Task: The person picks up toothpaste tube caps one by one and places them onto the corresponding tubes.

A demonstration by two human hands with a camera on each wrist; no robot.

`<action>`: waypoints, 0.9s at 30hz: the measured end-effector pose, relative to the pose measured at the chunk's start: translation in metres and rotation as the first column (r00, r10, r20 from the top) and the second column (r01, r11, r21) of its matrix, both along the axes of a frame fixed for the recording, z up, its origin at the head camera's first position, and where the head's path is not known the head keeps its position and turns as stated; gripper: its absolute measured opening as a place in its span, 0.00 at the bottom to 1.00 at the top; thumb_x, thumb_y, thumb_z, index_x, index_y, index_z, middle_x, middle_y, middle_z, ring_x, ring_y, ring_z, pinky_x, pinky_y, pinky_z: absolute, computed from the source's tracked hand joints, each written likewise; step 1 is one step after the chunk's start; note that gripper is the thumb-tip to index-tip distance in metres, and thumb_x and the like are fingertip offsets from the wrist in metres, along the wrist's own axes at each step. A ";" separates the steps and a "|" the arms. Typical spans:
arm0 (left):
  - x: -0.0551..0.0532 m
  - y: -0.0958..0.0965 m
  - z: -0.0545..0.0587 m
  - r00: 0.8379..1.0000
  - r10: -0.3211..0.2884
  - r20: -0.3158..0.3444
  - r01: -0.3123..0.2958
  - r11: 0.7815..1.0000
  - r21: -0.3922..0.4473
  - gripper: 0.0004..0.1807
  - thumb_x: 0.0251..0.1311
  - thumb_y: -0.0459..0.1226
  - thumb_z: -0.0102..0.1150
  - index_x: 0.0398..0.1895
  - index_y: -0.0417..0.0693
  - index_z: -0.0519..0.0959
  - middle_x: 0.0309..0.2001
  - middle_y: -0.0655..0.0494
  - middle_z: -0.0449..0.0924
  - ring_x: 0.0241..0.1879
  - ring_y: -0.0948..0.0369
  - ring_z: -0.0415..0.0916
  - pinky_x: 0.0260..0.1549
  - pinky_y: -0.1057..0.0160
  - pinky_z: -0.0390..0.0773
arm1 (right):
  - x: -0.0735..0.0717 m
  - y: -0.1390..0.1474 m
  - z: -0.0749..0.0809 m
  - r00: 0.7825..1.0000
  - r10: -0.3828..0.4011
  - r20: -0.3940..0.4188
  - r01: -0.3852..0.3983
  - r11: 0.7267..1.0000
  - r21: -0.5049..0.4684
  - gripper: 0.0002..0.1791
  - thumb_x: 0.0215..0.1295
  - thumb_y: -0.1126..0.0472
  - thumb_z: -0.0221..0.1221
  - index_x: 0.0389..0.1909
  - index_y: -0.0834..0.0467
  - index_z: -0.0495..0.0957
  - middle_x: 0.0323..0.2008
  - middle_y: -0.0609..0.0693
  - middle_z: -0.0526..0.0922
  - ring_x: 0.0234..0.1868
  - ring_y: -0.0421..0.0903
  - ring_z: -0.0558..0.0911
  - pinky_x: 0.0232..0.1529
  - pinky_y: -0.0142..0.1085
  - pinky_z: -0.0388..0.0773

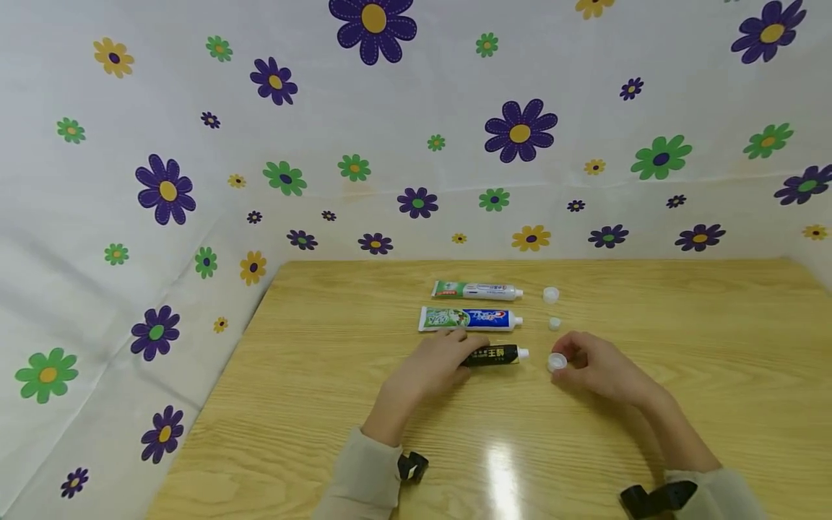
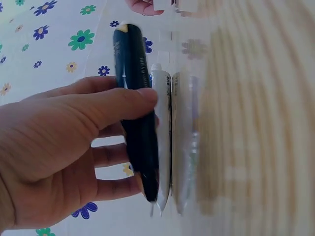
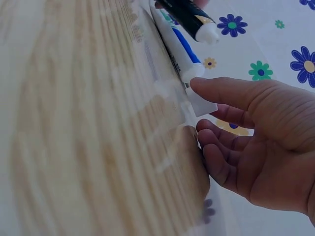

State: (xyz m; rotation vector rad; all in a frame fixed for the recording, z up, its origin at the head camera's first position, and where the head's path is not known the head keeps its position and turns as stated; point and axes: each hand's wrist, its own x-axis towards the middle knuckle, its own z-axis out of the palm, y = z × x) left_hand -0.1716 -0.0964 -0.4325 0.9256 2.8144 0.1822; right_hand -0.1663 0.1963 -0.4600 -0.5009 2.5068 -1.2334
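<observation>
My left hand (image 1: 432, 365) grips a black toothpaste tube (image 1: 497, 354) from the tail side, thumb along one face and fingers behind it in the left wrist view. The tube's bare white nozzle (image 1: 523, 354) points right. Across from it, my right hand (image 1: 601, 368) has thumb and forefinger around a white cap (image 1: 557, 362) at the tabletop. In the right wrist view this cap (image 3: 201, 104) sits between thumb and forefinger, while the other fingers curl loosely beside the wood surface.
Behind the black tube lie a blue-and-green toothpaste tube (image 1: 468, 319) and a green-and-white one (image 1: 477, 290), both uncapped. A small cap (image 1: 555, 323) and a larger cap (image 1: 550, 295) rest to their right. A flowered cloth (image 1: 455, 87) hangs behind the wooden table (image 1: 312, 347).
</observation>
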 end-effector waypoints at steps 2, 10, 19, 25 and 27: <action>0.001 0.000 0.001 1.000 -0.015 -0.022 0.016 1.000 0.013 0.30 0.70 0.40 0.58 0.73 0.62 0.65 0.64 0.51 0.73 0.64 0.50 0.70 0.62 0.51 0.72 | 0.000 0.000 0.001 1.000 0.001 0.006 -0.001 1.000 -0.005 0.18 0.64 0.58 0.66 0.49 0.61 0.75 0.42 0.51 0.80 0.41 0.46 0.78 0.45 0.41 0.75; 0.002 0.004 0.008 0.998 -0.027 -0.051 0.032 0.994 0.106 0.35 0.74 0.34 0.50 0.77 0.75 0.54 0.63 0.48 0.72 0.60 0.49 0.70 0.57 0.51 0.76 | 0.003 0.001 0.010 0.999 -0.030 -0.022 0.029 0.999 -0.022 0.17 0.63 0.64 0.66 0.50 0.63 0.75 0.42 0.54 0.81 0.37 0.47 0.80 0.36 0.36 0.77; 0.007 0.003 0.022 0.989 -0.039 -0.141 0.056 0.991 0.119 0.43 0.72 0.27 0.48 0.78 0.77 0.47 0.59 0.47 0.71 0.58 0.50 0.69 0.53 0.50 0.78 | 0.011 -0.003 0.038 0.985 -0.072 -0.155 0.062 0.996 -0.069 0.20 0.64 0.61 0.66 0.53 0.63 0.75 0.43 0.54 0.82 0.35 0.45 0.80 0.30 0.33 0.78; 0.010 -0.002 0.030 0.982 -0.002 -0.191 0.028 0.991 0.130 0.42 0.72 0.26 0.48 0.77 0.78 0.51 0.54 0.49 0.72 0.53 0.52 0.69 0.49 0.51 0.77 | 0.015 -0.011 0.056 0.966 -0.109 -0.233 0.092 0.992 -0.085 0.19 0.65 0.60 0.66 0.53 0.60 0.75 0.44 0.53 0.81 0.37 0.47 0.80 0.30 0.35 0.78; 0.011 -0.005 0.032 0.977 0.008 -0.213 0.023 0.990 0.141 0.41 0.72 0.26 0.48 0.77 0.78 0.53 0.53 0.51 0.72 0.53 0.53 0.69 0.50 0.49 0.77 | 0.016 -0.015 0.061 0.961 -0.117 -0.251 0.095 0.991 -0.096 0.18 0.65 0.60 0.65 0.53 0.59 0.75 0.45 0.53 0.81 0.38 0.48 0.80 0.32 0.35 0.79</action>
